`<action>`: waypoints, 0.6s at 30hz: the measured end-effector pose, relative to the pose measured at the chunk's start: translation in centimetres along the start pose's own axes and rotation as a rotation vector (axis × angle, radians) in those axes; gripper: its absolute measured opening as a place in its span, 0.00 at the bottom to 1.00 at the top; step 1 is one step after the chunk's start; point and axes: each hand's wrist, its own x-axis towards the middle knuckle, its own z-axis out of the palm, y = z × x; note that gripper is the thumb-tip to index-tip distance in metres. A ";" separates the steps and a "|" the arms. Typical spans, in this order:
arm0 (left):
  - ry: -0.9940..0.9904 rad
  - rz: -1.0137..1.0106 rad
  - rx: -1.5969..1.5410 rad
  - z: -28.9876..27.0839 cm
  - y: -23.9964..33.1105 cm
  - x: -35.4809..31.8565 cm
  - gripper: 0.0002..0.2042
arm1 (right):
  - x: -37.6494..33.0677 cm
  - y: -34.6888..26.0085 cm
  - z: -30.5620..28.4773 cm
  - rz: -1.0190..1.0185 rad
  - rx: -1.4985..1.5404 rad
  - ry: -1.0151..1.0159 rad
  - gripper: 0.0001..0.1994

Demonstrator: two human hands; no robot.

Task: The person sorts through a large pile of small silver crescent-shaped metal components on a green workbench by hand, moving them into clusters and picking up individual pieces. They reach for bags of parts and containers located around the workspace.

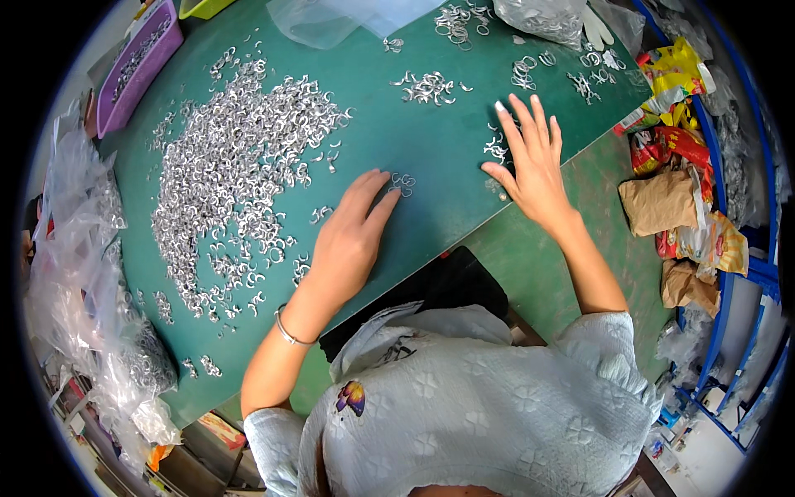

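Note:
Small silver C-shaped metal pieces lie in a large heap [240, 157] on the left half of the green table [364, 149]. My left hand [348, 240], a bracelet on its wrist, rests low over the table right of that heap. Its fingers reach forward, slightly apart, with the tips beside a few thin rings [403, 183]. I cannot see anything held in it. Farther right, my right hand [537, 170] is open with fingers spread, next to a little cluster of metal pieces [494, 151] partly covered by the hand.
Small piles of rings [429, 88] lie toward the far edge. A bag of parts [546, 18] sits at the far right corner. A purple bin [139, 70] of pieces stands far left, plastic bags [79, 248] along the left edge. Snack bags [675, 153] and blue shelving [729, 331] are right.

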 end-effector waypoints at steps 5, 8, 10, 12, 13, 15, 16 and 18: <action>0.079 -0.140 0.007 -1.8 0.8 -3.2 0.18 | 1.9 1.6 0.8 0.009 -0.152 0.078 0.35; 0.150 -0.290 0.015 -2.8 0.8 -6.1 0.17 | 2.0 1.3 1.0 0.047 -0.118 0.130 0.29; 0.210 -0.398 0.060 -3.0 1.1 -8.1 0.18 | 1.5 -0.4 0.6 0.003 -0.070 0.084 0.30; 0.262 -0.483 0.095 -2.7 1.1 -9.8 0.20 | 1.6 -1.2 1.0 0.005 -0.129 0.051 0.30; 0.266 -0.510 0.115 -2.5 1.2 -10.3 0.20 | 1.7 -0.7 1.5 0.028 -0.164 0.063 0.30; 0.270 -0.556 0.149 -2.2 1.3 -11.0 0.20 | 1.9 -0.7 1.8 0.057 -0.232 0.163 0.28; 0.286 -0.565 0.135 -1.9 1.2 -11.3 0.19 | 2.1 -2.0 1.4 0.011 -0.142 0.144 0.28; 0.305 -0.564 0.127 -1.6 0.9 -11.6 0.18 | 2.1 -6.1 0.4 -0.106 0.130 0.039 0.28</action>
